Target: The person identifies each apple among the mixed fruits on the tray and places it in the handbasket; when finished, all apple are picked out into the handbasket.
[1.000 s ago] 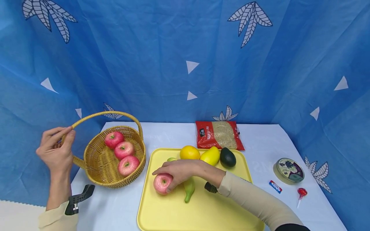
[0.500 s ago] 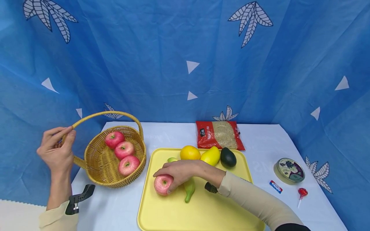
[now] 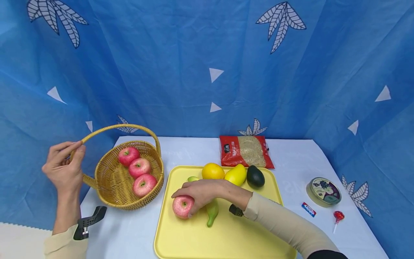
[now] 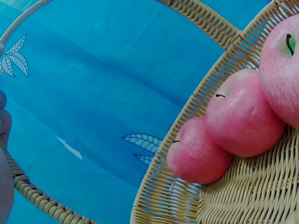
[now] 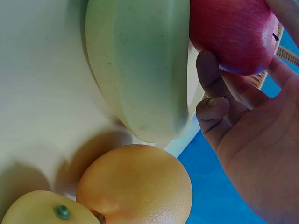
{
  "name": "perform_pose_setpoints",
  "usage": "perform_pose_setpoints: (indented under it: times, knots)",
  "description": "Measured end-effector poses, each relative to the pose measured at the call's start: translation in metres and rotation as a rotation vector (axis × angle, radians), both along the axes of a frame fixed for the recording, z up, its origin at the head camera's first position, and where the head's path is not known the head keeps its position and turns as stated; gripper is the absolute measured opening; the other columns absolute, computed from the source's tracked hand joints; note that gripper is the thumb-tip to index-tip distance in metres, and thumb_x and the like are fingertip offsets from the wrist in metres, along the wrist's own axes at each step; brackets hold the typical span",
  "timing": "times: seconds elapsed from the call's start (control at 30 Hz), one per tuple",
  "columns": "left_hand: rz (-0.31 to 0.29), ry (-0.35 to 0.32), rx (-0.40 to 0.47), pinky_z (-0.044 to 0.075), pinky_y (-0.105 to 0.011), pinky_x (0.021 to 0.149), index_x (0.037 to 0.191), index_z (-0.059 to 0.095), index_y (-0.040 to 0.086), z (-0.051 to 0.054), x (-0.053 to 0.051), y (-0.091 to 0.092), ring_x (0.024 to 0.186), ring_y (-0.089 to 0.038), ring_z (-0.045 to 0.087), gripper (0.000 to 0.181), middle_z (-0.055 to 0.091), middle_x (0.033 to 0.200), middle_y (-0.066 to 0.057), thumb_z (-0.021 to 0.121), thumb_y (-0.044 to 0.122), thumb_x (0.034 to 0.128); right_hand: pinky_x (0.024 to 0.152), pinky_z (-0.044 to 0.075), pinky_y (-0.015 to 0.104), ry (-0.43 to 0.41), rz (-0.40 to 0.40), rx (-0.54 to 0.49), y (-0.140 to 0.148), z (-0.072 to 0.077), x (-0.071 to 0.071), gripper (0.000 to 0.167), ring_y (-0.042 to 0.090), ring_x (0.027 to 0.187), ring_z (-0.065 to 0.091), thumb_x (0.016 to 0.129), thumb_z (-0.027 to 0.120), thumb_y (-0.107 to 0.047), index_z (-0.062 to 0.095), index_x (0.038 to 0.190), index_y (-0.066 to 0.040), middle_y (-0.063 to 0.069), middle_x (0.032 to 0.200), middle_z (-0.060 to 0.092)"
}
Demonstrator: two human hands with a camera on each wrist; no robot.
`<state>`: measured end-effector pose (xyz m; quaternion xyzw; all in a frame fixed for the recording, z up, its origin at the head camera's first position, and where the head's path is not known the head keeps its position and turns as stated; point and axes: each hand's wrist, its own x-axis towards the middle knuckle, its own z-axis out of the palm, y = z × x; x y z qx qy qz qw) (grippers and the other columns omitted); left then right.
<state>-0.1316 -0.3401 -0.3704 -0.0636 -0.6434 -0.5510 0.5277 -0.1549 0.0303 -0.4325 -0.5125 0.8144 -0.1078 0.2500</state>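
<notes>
In the head view my left hand [image 3: 64,167] pinches the handle of a wicker basket [image 3: 105,194] between thumb and fingers. Three red apples [image 3: 144,185] lie in a row inside it; the left wrist view shows them close up beside the basket rim [image 4: 161,161]. My right hand [image 3: 200,193] reaches over the yellow tray [image 3: 181,241] and grips another red apple [image 3: 182,207] at the tray's left side. Under that hand lies a green banana [image 3: 211,214], partly covered. The right wrist view shows curled fingers around the apple [image 5: 238,35], with the banana [image 5: 138,70] alongside.
Along the tray's back edge sit an orange [image 3: 212,171], a yellow mango [image 3: 235,175] and a dark avocado [image 3: 255,176]. Behind them lies a red bag of grain [image 3: 246,151]. A round tin [image 3: 323,191], a small candy [image 3: 308,209] and a red lollipop [image 3: 338,216] are at right.
</notes>
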Motion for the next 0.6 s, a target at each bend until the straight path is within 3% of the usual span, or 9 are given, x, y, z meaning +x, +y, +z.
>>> perform_pose_setpoints:
  times: [0.3, 0.6]
  knots:
    - [0.008, -0.014, 0.001, 0.052, -0.011, 0.075, 0.096, 0.072, -0.017, -0.0006, -0.0003, 0.0004, 0.088, -0.010, 0.061, 0.015, 0.068, 0.095, 0.002, 0.075, -0.009, 0.0839, 0.092, 0.046, 0.023, -0.002, -0.008, 0.002, 0.0007, -0.0011, 0.0000, 0.078, 0.003, 0.105, 0.052, 0.080, 0.082, -0.047, 0.046, 0.149, -0.036, -0.009, 0.130, 0.055]
    - [0.013, -0.015, 0.002, 0.052, -0.011, 0.075, 0.097, 0.073, -0.017, -0.0012, -0.0003, 0.0003, 0.089, -0.010, 0.061, 0.015, 0.068, 0.095, 0.003, 0.075, -0.008, 0.0840, 0.085, 0.046, 0.021, 0.014, -0.013, -0.013, 0.0012, -0.0030, 0.0001, 0.075, 0.004, 0.095, 0.053, 0.083, 0.077, -0.055, 0.047, 0.148, -0.034, -0.011, 0.120, 0.055]
